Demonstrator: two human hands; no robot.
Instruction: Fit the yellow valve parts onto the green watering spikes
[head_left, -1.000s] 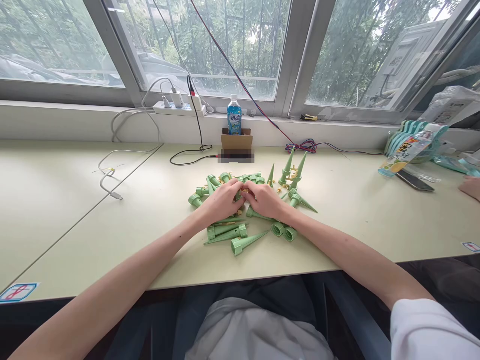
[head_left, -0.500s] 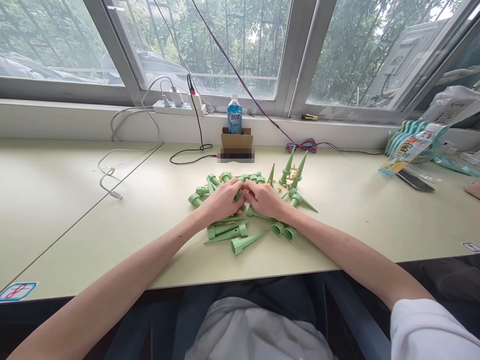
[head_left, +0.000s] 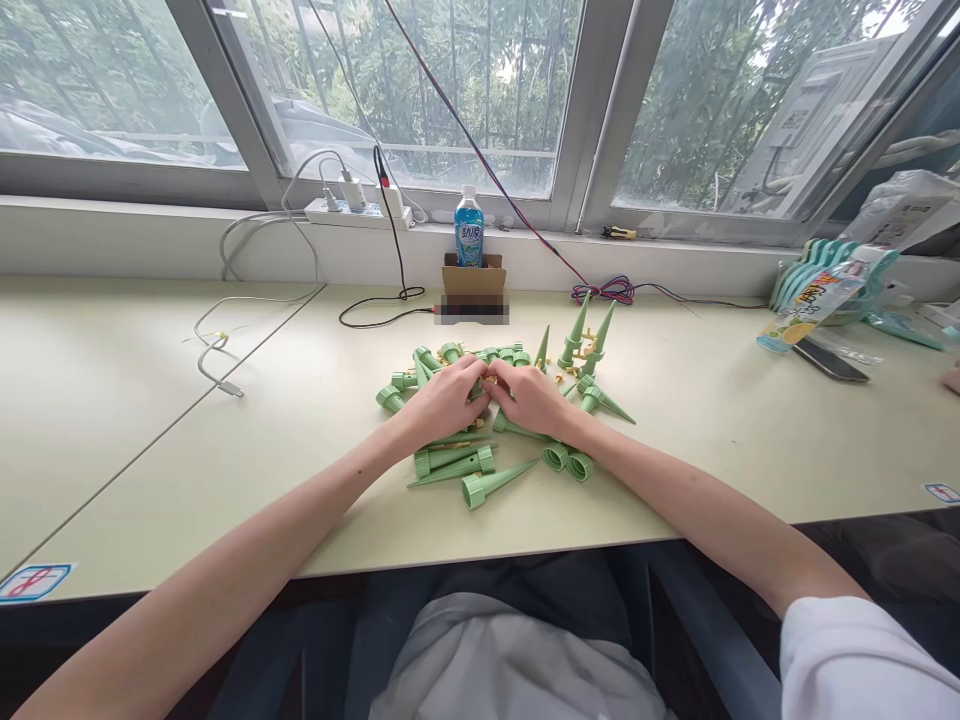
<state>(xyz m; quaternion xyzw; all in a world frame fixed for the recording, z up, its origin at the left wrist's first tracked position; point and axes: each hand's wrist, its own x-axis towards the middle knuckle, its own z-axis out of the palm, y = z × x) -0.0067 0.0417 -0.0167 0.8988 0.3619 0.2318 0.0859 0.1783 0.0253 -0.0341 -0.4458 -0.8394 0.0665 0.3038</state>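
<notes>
My left hand (head_left: 450,398) and my right hand (head_left: 529,398) meet fingertip to fingertip over a heap of green plant watering spikes. Closed fingers of the left hand wrap a green spike, mostly hidden, with a bit of green showing below them. A small yellow valve piece (head_left: 490,379) shows at the pinched fingertips of my right hand. Around them lie loose spikes, one with its cap (head_left: 474,490) toward me and a pair of open caps (head_left: 566,461) by my right wrist. Two upright spikes (head_left: 576,335) stand beyond, with yellow pieces (head_left: 589,350) beside them.
A blue bottle (head_left: 469,230) stands in a small cardboard box (head_left: 474,278) by the window. Cables (head_left: 405,295) run from a power strip (head_left: 322,212). To the right are a phone (head_left: 831,361), a drink bottle (head_left: 814,305) and part of another person's hand (head_left: 952,378).
My hands stay together in nearly the same place and pose. At the far right edge, the other person's hand has drawn slightly out of view.
</notes>
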